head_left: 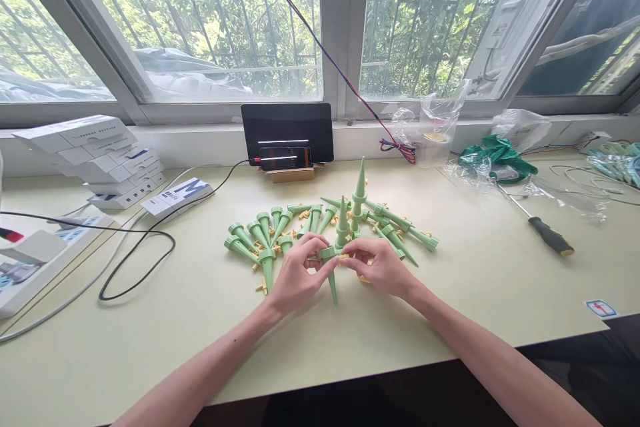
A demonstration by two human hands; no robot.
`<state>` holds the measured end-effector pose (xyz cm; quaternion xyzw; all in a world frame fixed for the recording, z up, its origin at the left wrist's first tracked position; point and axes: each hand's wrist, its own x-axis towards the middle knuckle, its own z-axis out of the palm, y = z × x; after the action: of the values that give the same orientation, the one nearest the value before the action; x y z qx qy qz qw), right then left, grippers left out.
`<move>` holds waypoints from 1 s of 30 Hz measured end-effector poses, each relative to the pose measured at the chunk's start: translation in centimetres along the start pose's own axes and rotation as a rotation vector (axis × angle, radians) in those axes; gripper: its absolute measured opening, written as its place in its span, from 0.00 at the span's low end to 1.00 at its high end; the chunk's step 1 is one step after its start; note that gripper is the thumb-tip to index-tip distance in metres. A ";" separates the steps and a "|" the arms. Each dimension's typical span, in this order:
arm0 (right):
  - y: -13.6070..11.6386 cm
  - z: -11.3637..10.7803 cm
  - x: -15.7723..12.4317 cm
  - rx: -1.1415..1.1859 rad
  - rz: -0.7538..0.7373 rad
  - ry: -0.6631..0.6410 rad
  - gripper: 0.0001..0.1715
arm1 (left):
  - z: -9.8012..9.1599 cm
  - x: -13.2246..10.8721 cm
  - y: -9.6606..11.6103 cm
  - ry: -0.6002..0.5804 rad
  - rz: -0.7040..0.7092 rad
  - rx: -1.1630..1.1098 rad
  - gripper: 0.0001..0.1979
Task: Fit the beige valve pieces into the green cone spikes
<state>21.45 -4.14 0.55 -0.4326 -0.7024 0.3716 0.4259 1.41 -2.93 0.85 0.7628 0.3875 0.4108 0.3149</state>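
Worktop [500, 287] under a window; bearings from the black tablet [287, 123]. The green spike [333, 287] being worked is nearer the person than the tablet and a little right of it, cap up, point down. Left hand [300, 270] pinches it by the cap between thumb and fingers. Right hand [383, 267] pinches a small yellow piece [343, 257] at the cap's side (whether seated or merely touching, I cannot tell).

In front of the tablet, loose green spikes [267, 268] fan out, yellow fittings [261, 287] among them. Two upright spikes [360, 188] stand forward and right of it. White boxes [113, 153] stacked well left of the tablet; screwdriver [550, 235] well right.

Step in hand, by my reading: joining yellow piece to cap, or adjusting it there. Next move seems to call for the left hand keeping the cap steady while the right lines up the piece and presses or twists with light fingertip force.
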 end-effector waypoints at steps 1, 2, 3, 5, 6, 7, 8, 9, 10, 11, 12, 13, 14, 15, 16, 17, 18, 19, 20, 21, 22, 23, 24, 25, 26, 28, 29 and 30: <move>0.0 0.0 0.0 0.000 -0.001 0.000 0.19 | 0.0 0.0 0.0 -0.002 -0.002 -0.005 0.08; 0.0 0.0 0.0 0.001 -0.001 0.000 0.19 | 0.0 0.0 0.0 -0.005 -0.006 -0.012 0.08; 0.0 0.0 0.0 0.000 -0.002 0.000 0.18 | 0.0 0.0 0.0 -0.009 -0.011 -0.021 0.08; 0.1 0.0 -0.1 -0.003 -0.005 0.001 0.18 | 0.0 0.0 0.0 -0.026 -0.028 -0.040 0.08; 0.1 0.0 -0.1 -0.005 -0.007 0.003 0.17 | 0.0 0.0 0.0 -0.038 -0.037 -0.052 0.09; 0.1 0.0 -0.1 -0.007 -0.008 0.005 0.17 | 0.0 0.0 0.0 -0.050 -0.045 -0.064 0.09; 0.1 0.0 -0.1 -0.009 -0.010 0.007 0.16 | 0.0 0.0 0.0 -0.060 -0.051 -0.077 0.09; 0.1 0.0 -0.1 -0.010 -0.012 0.009 0.16 | 0.0 0.0 -0.1 -0.068 -0.056 -0.091 0.09; 0.1 0.0 -0.1 -0.011 -0.013 0.011 0.15 | 0.0 0.0 -0.2 -0.072 -0.059 -0.104 0.10; 0.1 0.0 -0.1 -0.012 -0.013 0.011 0.15 | 0.0 0.0 -0.2 -0.072 -0.062 -0.115 0.10; 0.2 0.0 -0.1 -0.012 -0.012 0.011 0.15 | 0.0 0.0 -0.3 -0.069 -0.067 -0.124 0.10; 0.2 0.0 0.0 -0.011 -0.012 0.010 0.15 | 0.0 0.0 -0.4 -0.066 -0.074 -0.131 0.11; 0.2 0.0 0.0 -0.010 -0.011 0.009 0.15 | 0.0 0.0 -0.4 -0.064 -0.084 -0.136 0.11; 0.2 0.0 0.0 -0.009 -0.011 0.009 0.15 | 0.0 0.0 -0.5 -0.063 -0.095 -0.141 0.12; 0.1 0.1 0.0 -0.007 -0.012 0.009 0.15 | 0.0 0.0 -0.5 -0.063 -0.106 -0.145 0.12; 0.1 0.1 0.0 -0.006 -0.013 0.010 0.15 | 0.1 0.0 -0.5 -0.063 -0.115 -0.148 0.12; 0.1 0.1 0.0 -0.004 -0.013 0.011 0.15 | 0.1 0.0 -0.5 -0.062 -0.120 -0.151 0.12; 0.0 0.1 0.0 -0.002 -0.010 0.010 0.15 | 0.1 0.0 -0.4 -0.060 -0.122 -0.153 0.12; 0.0 0.1 0.0 -0.001 -0.007 0.007 0.15 | 0.1 0.0 -0.3 -0.057 -0.122 -0.154 0.12; 0.0 0.1 -0.1 0.000 -0.004 0.001 0.15 | 0.1 0.0 -0.3 -0.053 -0.121 -0.156 0.11; -0.1 0.1 -0.1 -0.001 -0.002 -0.005 0.15 | 0.1 0.0 -0.2 -0.052 -0.120 -0.158 0.11; -0.1 0.1 -0.1 -0.003 0.000 -0.012 0.15 | 0.1 0.0 -0.1 -0.052 -0.119 -0.162 0.11; -0.1 0.1 -0.2 -0.010 -0.001 -0.018 0.15 | 0.1 0.0 -0.1 -0.054 -0.120 -0.167 0.11; -0.1 0.1 -0.2 -0.018 -0.003 -0.023 0.16 | 0.1 0.0 -0.1 -0.060 -0.124 -0.173 0.11; 0.0 0.1 -0.2 -0.027 -0.006 -0.028 0.16 | 0.1 -0.1 0.0 -0.067 -0.129 -0.178 0.11; 0.1 0.0 -0.1 -0.041 -0.013 -0.036 0.17 | 0.1 -0.1 -0.1 -0.079 -0.140 -0.189 0.11; 0.1 0.0 -0.1 -0.046 -0.016 -0.041 0.17 | 0.2 -0.1 -0.1 -0.081 -0.143 -0.193 0.11; 0.2 -0.1 -0.1 -0.052 -0.019 -0.045 0.17 | 0.2 -0.1 -0.1 -0.082 -0.144 -0.197 0.11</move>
<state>21.57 -4.12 0.38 -0.4285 -0.7252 0.3589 0.4020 1.48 -3.01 0.65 0.7145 0.3858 0.3919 0.4325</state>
